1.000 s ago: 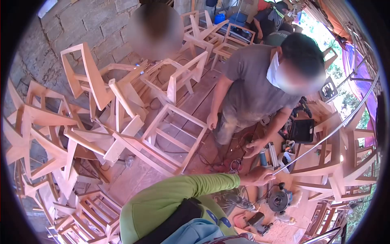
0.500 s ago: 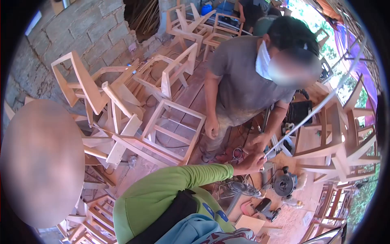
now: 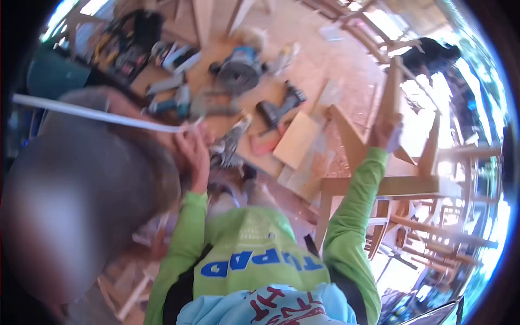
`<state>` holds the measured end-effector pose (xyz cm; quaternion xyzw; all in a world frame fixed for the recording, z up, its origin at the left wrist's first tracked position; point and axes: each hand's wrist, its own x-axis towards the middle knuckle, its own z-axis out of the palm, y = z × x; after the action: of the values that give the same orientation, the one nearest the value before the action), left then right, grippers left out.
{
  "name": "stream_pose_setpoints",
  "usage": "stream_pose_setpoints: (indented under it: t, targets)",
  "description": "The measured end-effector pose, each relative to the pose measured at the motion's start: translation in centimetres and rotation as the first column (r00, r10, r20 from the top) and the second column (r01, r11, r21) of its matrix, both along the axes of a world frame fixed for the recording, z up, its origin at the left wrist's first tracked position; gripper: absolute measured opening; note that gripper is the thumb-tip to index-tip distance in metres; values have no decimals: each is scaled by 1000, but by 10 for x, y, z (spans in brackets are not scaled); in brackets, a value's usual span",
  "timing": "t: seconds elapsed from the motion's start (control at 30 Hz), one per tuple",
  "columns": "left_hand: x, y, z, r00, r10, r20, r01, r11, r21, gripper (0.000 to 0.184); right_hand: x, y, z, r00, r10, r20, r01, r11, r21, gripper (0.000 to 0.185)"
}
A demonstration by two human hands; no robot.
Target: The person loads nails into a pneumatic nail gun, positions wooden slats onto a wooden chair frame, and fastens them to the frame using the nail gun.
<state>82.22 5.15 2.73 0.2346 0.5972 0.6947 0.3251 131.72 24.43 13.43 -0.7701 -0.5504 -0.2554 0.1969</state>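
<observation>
Thin and white, a rod (image 3: pixel 103 115) runs from the left edge to the fingers of my left hand (image 3: pixel 194 154), which are closed about its end. My right hand (image 3: pixel 383 132) is wrapped round a wooden leg (image 3: pixel 391 95) of an unfinished chair frame (image 3: pixel 398 187). Something pale shows beside that palm, too blurred to name. A co-worker in a grey shirt (image 3: pixel 92 162) stands close on the left, one arm behind my left hand.
Several tools lie on the wooden surface ahead: a router (image 3: pixel 238 70), a cordless drill (image 3: pixel 281 103) and a teal-bodied tool (image 3: pixel 176 103). A flat board (image 3: pixel 297 140) lies nearer. More wooden frames (image 3: pixel 433 238) crowd the right.
My view has swung right toward the tools and chair frames. The co-worker now appears at the left. My right hand has come into view on the chair leg; my left hand still holds the rod.
</observation>
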Motion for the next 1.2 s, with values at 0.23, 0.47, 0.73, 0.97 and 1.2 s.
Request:
stream_pose_setpoints:
  t: [0.23,0.47,0.73,0.97,1.2]
  targets:
    - [17,-13,-99,901,-314,301,311,949,58,40,-40,-29,44,976,128,-175,-109,988,112,56]
    - [140,-70,5,307,-510,803,678,710,192,63,-134,-166,52,-598,614,-516,-274,448,851,45]
    - [194,-93,58,-399,-618,677,531,446,720,80,-136,-294,-19,-783,89,-616,-417,659,625,45]
    - [168,-106,55,230,-712,663,679,605,415,62,-46,-286,103,795,570,-209,-297,666,684,26]
    - [130,-124,1,564,-654,504,665,722,193,48,71,-163,197,773,634,-14,-572,707,416,47]
